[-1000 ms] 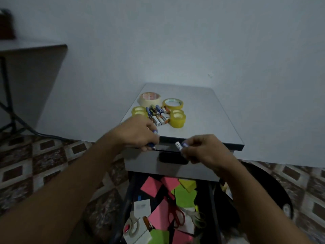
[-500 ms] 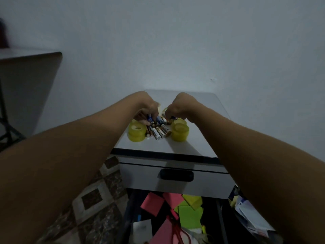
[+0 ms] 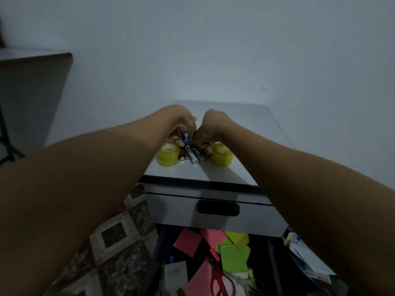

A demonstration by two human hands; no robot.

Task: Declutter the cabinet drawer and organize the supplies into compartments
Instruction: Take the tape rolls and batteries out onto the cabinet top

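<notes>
Nearest the viewer, an open drawer (image 3: 158, 263) is lying cluttered. Pink and green sticky notes (image 3: 234, 258) are scattered loose in it, with red scissors (image 3: 222, 280) among them. Above it, a closed drawer front (image 3: 171, 210) is sitting under the grey cabinet top (image 3: 230, 169).

On that top, two yellow tape rolls (image 3: 168, 155) are standing apart, and a battery pile (image 3: 193, 157) is being gathered between them. Both forearms are being stretched out over this pile. The left hand (image 3: 181, 124) is curled downward, and a blue battery (image 3: 186, 140) is being pinched in its fingers just above the pile. The right hand (image 3: 211, 128) is bunched narrow, fingertips down at the pile, close beside the left. Whether anything is being held in it cannot be told. Behind everything, a pale wall (image 3: 213, 50) is showing.

A second ago, both hands were being held at the cabinet's front edge, a battery in each. They have since been carried forward to the pile. The batteries are judged to be getting grouped on top as one sorted set. The notes and scissors in the drawer are not yet being dealt with, so much of the task is remaining.
</notes>
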